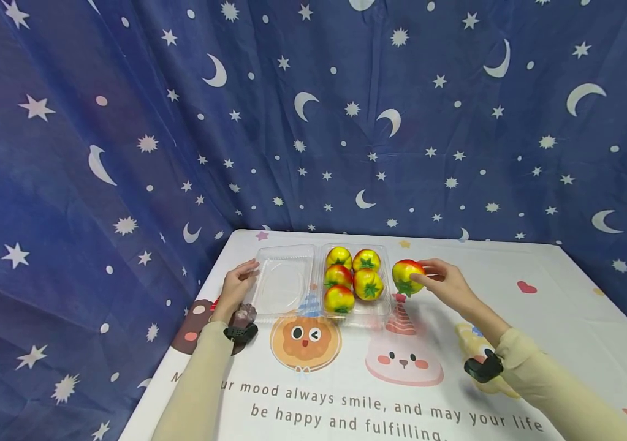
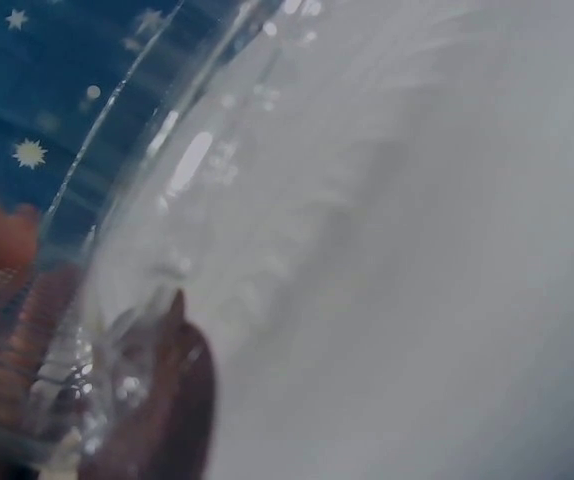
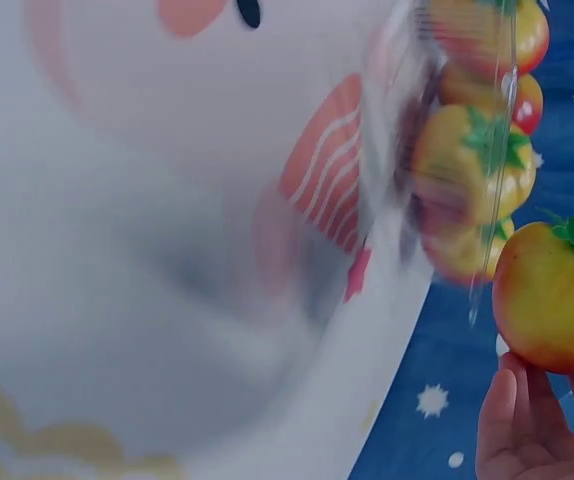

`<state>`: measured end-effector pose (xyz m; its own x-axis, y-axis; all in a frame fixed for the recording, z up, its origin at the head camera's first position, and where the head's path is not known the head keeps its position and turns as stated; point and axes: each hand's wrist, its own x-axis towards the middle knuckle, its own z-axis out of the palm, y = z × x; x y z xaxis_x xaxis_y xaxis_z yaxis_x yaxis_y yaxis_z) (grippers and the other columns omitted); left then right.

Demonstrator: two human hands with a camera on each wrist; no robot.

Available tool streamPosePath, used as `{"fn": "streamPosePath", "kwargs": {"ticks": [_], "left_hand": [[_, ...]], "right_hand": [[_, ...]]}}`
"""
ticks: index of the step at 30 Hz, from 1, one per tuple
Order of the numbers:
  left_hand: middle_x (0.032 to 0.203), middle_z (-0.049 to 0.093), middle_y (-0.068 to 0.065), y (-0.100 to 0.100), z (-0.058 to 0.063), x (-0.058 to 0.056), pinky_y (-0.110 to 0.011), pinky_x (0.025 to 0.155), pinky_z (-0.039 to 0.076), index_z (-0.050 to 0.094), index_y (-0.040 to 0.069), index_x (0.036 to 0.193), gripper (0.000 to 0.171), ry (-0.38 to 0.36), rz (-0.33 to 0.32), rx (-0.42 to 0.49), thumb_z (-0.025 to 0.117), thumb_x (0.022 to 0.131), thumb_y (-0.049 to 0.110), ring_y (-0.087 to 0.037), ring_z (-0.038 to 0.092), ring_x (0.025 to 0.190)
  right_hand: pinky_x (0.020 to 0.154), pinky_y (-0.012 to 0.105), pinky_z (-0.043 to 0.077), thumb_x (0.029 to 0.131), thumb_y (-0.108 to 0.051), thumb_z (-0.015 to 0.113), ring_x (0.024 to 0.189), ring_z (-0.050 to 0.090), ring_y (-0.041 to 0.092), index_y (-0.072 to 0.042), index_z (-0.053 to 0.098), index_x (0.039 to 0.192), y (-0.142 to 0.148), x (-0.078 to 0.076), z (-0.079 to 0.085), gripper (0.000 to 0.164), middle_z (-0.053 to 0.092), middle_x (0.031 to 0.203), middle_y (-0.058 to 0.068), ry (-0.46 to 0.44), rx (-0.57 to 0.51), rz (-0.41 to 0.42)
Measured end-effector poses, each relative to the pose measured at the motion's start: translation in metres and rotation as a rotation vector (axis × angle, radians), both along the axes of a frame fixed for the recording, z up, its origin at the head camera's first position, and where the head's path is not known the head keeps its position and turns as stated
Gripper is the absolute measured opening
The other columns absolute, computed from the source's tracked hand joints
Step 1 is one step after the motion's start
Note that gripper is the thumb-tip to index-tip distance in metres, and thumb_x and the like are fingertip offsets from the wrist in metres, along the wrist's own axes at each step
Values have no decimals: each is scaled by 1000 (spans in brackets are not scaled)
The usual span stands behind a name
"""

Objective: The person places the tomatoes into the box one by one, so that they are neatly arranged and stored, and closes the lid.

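Observation:
My right hand (image 1: 448, 285) holds a yellow-red persimmon (image 1: 408, 277) with a green leafy top, off the right side of a clear plastic box (image 1: 386, 306). The right wrist view shows fingertips under this fruit (image 3: 552, 300). Several like persimmons (image 1: 338, 299) sit in the box in two columns; the right column's front spot holds none. The box's hinged lid (image 1: 282, 285) lies folded open to the left. On the lid's left edge, my left hand (image 1: 237, 288) grips the rim; in the left wrist view its fingers (image 2: 2, 235) are partly seen through the plastic.
A white tablecloth (image 1: 313, 392) with cartoon prints and lettering covers the table. Behind and at the left hangs a blue curtain (image 1: 346, 165) with moons and stars. Dark bands with small devices (image 1: 483, 366) sit on both wrists.

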<state>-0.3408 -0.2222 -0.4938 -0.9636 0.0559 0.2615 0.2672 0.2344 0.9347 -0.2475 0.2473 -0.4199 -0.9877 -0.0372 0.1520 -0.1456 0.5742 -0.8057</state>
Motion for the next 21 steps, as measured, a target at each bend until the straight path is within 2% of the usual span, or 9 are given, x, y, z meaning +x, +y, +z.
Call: {"fn": "streamPosePath", "kwargs": {"ticks": [2, 8, 12, 16, 21], "left_hand": [[144, 46, -29, -1, -3, -2, -48, 109, 36, 57, -18, 126, 38, -4, 4, 0, 55, 88, -11, -41, 43, 134], [147, 45, -25, -5, -26, -18, -44, 110, 35, 57, -13, 128, 39, 9, 13, 6, 53, 90, -10, -38, 45, 133], [146, 47, -24, -5, -31, -21, -40, 108, 38, 59, -12, 128, 39, 32, 22, 4, 53, 89, -10, -39, 48, 131], [141, 51, -24, -5, -33, -21, -41, 104, 42, 62, -12, 124, 39, 86, 24, 1, 55, 86, -6, -40, 52, 126], [136, 58, -18, -11, -43, -25, -35, 101, 45, 68, -5, 119, 37, 194, -10, 70, 57, 85, 3, -32, 57, 122]], "right_hand": [[86, 35, 55, 95, -36, 66, 112, 61, 40, 2, 55, 133, -7, -2, -1, 56, 59, 128, 28, -10, -10, 17], [84, 35, 54, 94, -33, 67, 107, 63, 33, 1, 59, 130, -27, -4, -4, 50, 65, 120, 21, -36, -25, 69], [84, 39, 55, 94, -30, 67, 100, 65, 29, 1, 62, 126, -39, -5, -7, 45, 66, 119, 19, -34, -16, 115], [80, 42, 56, 93, -28, 68, 93, 65, 28, 3, 63, 123, -48, -5, -10, 44, 65, 119, 20, -34, -7, 149], [80, 38, 57, 92, -27, 70, 96, 65, 29, 3, 63, 122, -56, -6, -14, 43, 66, 115, 19, -25, 11, 170]]}}
